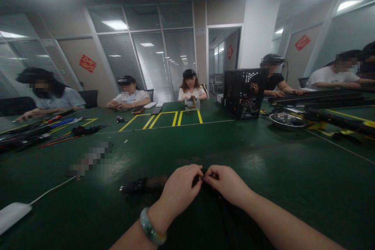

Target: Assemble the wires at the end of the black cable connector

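Observation:
My left hand [180, 189] and my right hand [227, 183] meet near the front edge of the green table [263, 164]. Both are pinched together on a small metal piece [200, 177] between their fingertips. A dark cylindrical part [140, 184] lies on the table under and left of my left hand, partly hidden by it. I cannot make out whether the small piece is joined to it. A green bangle [150, 228] sits on my left wrist.
A white device [11, 215] with a cable lies at the front left. Dark cables and tools [43, 134] are at the far left. A black perforated case [244, 91] and a metal bowl [287, 121] stand at the right. Several people sit round the table.

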